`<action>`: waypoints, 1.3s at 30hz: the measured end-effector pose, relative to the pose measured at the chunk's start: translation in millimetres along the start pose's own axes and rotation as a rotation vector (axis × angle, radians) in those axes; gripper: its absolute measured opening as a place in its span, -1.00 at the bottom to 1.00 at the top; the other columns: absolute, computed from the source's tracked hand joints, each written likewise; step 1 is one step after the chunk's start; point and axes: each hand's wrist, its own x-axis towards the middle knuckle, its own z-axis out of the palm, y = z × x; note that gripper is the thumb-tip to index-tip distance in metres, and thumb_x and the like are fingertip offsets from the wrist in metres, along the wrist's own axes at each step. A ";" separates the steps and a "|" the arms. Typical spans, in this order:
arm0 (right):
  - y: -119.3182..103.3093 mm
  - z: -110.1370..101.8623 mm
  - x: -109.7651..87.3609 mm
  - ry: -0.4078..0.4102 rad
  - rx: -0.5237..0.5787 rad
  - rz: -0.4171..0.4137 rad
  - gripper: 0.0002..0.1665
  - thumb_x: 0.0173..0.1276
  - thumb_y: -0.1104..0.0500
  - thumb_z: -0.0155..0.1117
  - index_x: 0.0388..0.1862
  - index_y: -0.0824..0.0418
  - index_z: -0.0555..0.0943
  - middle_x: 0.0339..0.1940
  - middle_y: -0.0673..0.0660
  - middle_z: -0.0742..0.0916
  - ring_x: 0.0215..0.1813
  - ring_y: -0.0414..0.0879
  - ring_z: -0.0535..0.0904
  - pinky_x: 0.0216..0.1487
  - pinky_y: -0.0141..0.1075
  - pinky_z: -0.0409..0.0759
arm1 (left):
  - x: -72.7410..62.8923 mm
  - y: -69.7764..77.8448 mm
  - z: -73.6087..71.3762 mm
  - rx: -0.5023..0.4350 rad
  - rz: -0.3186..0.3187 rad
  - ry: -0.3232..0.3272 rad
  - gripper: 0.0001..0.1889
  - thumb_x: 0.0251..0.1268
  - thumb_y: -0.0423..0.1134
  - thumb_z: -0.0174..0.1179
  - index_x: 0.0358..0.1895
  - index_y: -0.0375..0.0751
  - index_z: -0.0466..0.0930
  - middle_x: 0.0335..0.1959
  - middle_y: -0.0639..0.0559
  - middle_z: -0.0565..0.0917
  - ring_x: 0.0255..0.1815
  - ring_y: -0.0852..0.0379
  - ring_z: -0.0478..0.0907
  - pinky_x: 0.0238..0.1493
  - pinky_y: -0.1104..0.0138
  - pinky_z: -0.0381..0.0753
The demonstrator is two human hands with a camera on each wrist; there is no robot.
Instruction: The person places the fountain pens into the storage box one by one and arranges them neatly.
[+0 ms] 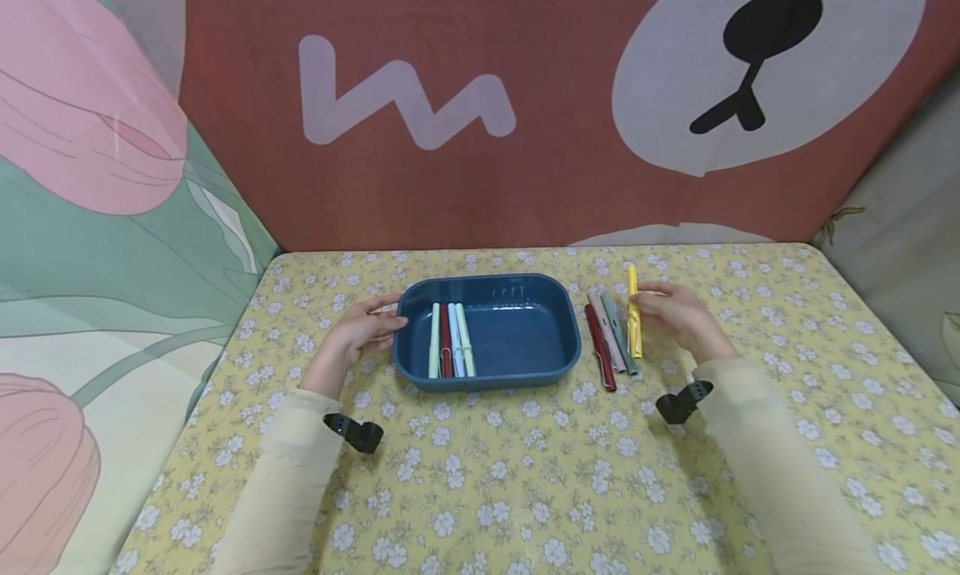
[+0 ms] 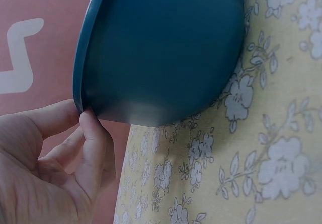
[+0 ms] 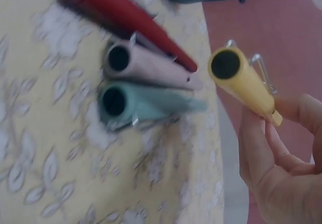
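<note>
Presently, on my screens I see the yellow clip pen (image 1: 635, 338) pinched between the thumb and fingers of the right hand (image 1: 675, 312), raised above the flowered tablecloth (image 1: 487, 475). Just to its left lie the teal pen (image 1: 618, 332), the pale pink pen (image 1: 606, 329) and the dark red pen (image 1: 601, 350). Farther left, the left hand (image 1: 362, 329) pinches the rim of the blue tray (image 1: 517, 337), in which four pens (image 1: 446, 342) lie side by side.
</note>
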 end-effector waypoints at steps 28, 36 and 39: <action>-42.6 45.6 -7.4 -0.045 0.378 -0.088 -0.18 0.44 0.28 0.07 0.53 0.36 -0.08 -0.29 -0.14 0.59 -0.20 -0.37 0.58 -0.15 -0.59 0.60 | 0.7 0.6 0.7 -0.002 -0.009 0.009 -0.37 0.39 -0.30 0.11 0.48 0.03 0.16 0.40 -0.15 0.21 -0.51 0.41 0.46 -0.46 0.56 0.57; -49.7 67.2 -4.9 -0.044 0.314 -0.091 -0.26 0.44 0.29 0.03 0.51 0.37 0.01 -0.25 -0.10 0.56 -0.23 -0.38 0.57 -0.17 -0.59 0.60 | 1.0 -0.4 0.5 0.004 0.000 0.008 -0.37 0.39 -0.31 0.10 0.49 0.03 0.15 0.44 -0.15 0.20 -0.53 0.43 0.45 -0.45 0.56 0.57; -52.5 75.4 -4.0 -0.047 0.264 -0.094 -0.29 0.44 0.28 0.02 0.50 0.38 0.04 -0.17 -0.04 0.53 -0.21 -0.37 0.55 -0.14 -0.58 0.59 | 0.9 -0.6 0.7 0.001 -0.003 0.009 -0.37 0.39 -0.31 0.11 0.49 0.04 0.15 0.44 -0.15 0.20 -0.54 0.42 0.44 -0.46 0.56 0.57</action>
